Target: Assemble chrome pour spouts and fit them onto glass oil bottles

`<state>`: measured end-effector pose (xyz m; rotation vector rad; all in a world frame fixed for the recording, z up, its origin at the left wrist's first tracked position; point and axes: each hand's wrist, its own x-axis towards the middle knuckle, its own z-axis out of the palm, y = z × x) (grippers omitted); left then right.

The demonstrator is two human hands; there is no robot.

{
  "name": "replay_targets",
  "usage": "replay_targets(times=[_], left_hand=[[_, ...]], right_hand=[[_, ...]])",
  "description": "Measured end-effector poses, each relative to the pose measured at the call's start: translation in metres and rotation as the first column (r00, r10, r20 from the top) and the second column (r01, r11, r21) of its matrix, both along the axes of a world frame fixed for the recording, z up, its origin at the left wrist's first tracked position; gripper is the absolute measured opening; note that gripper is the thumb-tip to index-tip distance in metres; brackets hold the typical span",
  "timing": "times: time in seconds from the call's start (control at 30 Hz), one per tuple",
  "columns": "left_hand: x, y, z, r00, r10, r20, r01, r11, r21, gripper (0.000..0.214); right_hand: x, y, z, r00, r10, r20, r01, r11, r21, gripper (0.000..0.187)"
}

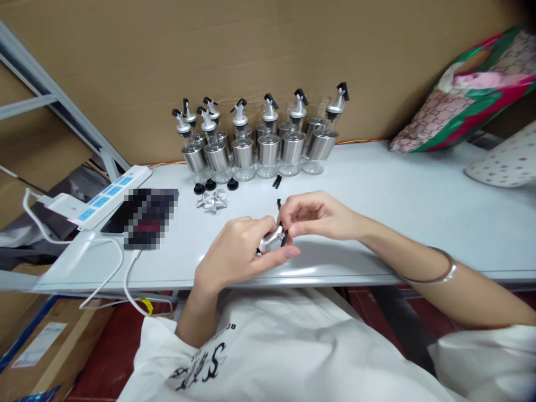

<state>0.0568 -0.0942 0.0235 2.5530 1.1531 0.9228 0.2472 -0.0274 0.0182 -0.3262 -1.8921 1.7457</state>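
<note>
My left hand [238,248] is closed around a small silver pourer spout [271,240], held just above the near edge of the pale table [397,190]. My right hand [312,215] pinches a tiny black lever piece [284,237] against the spout's end, fingers pressed together. A bracelet [435,273] circles my right wrist. Behind the hands stands a row of several glass and steel oil bottles [259,148] with silver spouts and black levers.
Loose black caps [210,185], silver spout parts [212,201] and two black levers [277,181] lie before the bottles. A white power strip [109,195], a phone [146,215] and white cables sit at the left. Patterned cushions [464,89] lie at the right. A cardboard wall stands behind.
</note>
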Motion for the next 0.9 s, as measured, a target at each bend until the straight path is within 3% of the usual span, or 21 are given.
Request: replay_targets(times=[0.6,0.9], left_hand=[[0.0014,-0.0008,0.0007,0.999,0.011,-0.054,-0.011,1.0,-0.007,0.014],[0.0016,-0.0002,0.0015,0.998,0.0,-0.069,0.0,1.0,0.0,0.016]], right_hand=[[0.0009,-0.0049,0.0088,0.993,-0.031,0.11,0.018,0.993,0.112,0.015],[0.0025,-0.0044,0.0058,0.99,0.0,0.143,-0.011,0.997,0.081,0.019]])
